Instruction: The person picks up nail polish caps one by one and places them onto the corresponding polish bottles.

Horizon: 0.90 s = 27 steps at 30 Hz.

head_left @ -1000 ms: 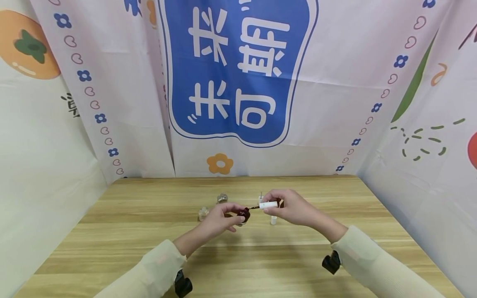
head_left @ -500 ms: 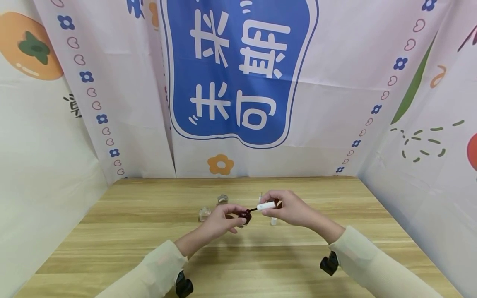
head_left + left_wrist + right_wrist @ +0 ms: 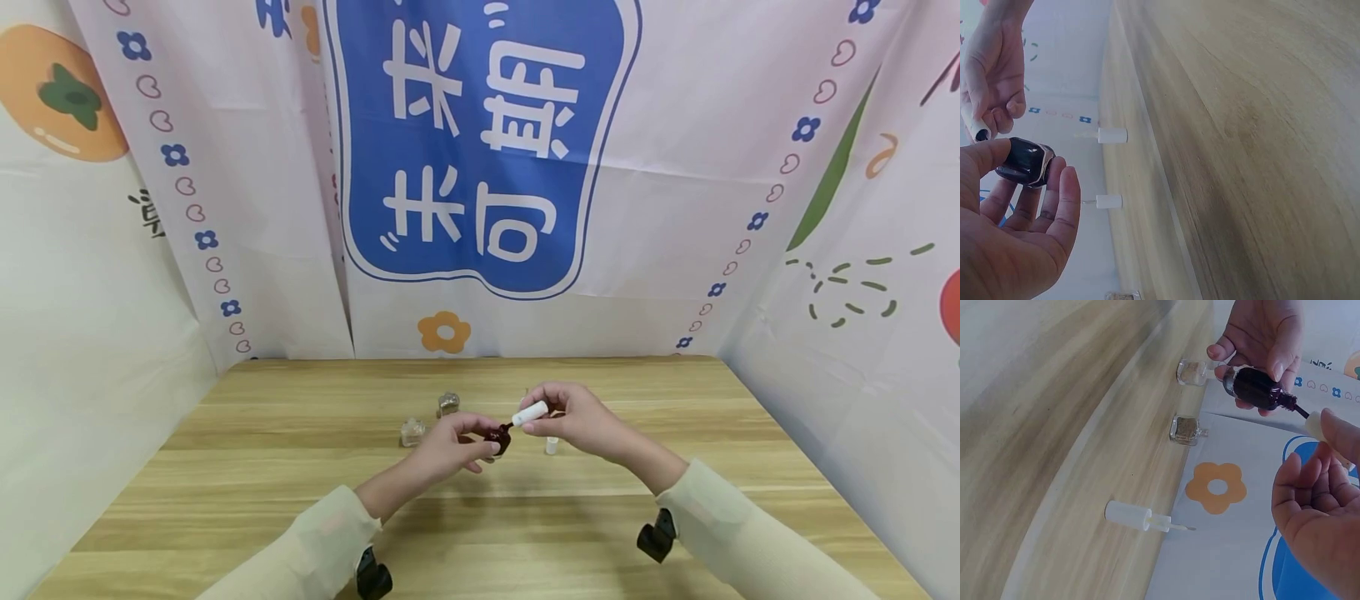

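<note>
My left hand (image 3: pixel 446 447) pinches a small nail polish bottle (image 3: pixel 498 440) of dark red between thumb and fingers, above the table. The bottle leans, its neck pointing up and to the right. In my right hand (image 3: pixel 579 418), thumb and fingers grip the white brush cap (image 3: pixel 530 413). Its dark brush stem (image 3: pixel 1301 411) runs into the bottle's mouth; a short length shows between neck and cap in the right wrist view. The brush tip is hidden inside the bottle.
Two uncapped glass bottles (image 3: pixel 448 405) (image 3: pixel 1192 372) stand on the wooden table (image 3: pixel 480 533) left of and behind the hands. Two white brush caps (image 3: pixel 1113 135) (image 3: pixel 1109 202) stand with brushes up, near my right hand. A printed cloth (image 3: pixel 660 250) hangs behind the table.
The right hand has moved slightly left, tipping the cap so its brush end points more downward. More of the stem has gone into the bottle. The bottle has turned a little more upright.
</note>
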### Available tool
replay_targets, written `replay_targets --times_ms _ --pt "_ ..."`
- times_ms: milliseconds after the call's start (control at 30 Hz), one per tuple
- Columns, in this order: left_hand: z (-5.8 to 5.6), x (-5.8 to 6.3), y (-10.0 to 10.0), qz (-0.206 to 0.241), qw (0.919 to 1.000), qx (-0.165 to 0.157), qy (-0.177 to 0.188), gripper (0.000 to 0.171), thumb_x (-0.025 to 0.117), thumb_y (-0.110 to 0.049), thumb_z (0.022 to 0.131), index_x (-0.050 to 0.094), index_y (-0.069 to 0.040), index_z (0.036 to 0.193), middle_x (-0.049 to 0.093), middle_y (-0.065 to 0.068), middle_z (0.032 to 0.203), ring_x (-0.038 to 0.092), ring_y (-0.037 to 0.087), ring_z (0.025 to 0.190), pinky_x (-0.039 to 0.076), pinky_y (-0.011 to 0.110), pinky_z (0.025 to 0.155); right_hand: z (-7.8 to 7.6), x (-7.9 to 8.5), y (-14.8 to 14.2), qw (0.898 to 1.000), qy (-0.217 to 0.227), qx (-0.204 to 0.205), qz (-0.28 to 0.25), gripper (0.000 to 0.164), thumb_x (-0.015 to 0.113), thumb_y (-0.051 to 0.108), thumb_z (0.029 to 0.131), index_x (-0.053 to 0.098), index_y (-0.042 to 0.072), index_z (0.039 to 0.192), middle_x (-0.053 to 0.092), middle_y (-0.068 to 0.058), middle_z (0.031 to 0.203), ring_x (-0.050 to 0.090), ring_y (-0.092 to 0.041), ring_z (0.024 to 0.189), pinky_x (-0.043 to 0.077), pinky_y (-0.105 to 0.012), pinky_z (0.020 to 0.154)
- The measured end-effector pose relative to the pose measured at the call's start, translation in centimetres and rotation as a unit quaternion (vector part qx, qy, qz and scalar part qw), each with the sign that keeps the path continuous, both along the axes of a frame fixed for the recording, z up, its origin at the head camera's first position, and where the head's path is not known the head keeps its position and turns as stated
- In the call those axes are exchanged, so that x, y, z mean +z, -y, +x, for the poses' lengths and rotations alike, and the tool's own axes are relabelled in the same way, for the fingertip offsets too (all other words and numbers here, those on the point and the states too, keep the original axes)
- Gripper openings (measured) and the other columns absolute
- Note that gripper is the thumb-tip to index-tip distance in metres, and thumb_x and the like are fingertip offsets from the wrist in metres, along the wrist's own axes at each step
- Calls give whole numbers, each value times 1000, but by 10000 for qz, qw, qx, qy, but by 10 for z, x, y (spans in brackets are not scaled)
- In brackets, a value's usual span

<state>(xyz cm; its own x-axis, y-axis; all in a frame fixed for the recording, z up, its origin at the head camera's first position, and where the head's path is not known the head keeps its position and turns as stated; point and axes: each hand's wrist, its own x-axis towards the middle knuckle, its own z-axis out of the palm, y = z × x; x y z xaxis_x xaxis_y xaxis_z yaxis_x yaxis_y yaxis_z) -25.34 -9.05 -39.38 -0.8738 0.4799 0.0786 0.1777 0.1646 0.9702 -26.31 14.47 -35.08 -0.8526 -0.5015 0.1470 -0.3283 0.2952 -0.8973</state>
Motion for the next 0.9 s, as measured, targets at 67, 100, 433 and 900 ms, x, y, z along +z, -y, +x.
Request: replay_targets --times_ms 67,100,433,900 --pt "0 1 -1 3 10000 -10 26 28 67 -10 92 64 2 116 64 13 110 65 37 93 58 42 72 0 -1 1 9999 39 -16 -123 18 73 7 87 66 0 102 64 -7 91 58 -19 82 51 -25 65" --pt "1 2 -1 -1 10000 -13 35 28 67 -11 92 64 2 116 64 13 110 65 38 93 58 41 71 0 -2 1 9998 47 -29 -166 18 73 7 87 66 0 102 64 -7 91 58 -19 82 51 -24 64" --pt "0 2 -3 56 9999 -108 26 31 67 -12 91 63 4 117 63 13 110 65 38 93 58 43 71 0 -8 5 9992 38 -261 -285 23 74 14 88 66 1 106 64 -5 92 58 -20 85 50 -28 68" --pt "1 2 -7 130 9999 -60 85 31 67 -10 92 62 4 118 63 12 108 66 35 91 58 43 71 1 -16 12 9989 -53 -291 -358 18 73 17 89 67 4 102 64 -6 92 57 -23 88 49 -35 72"
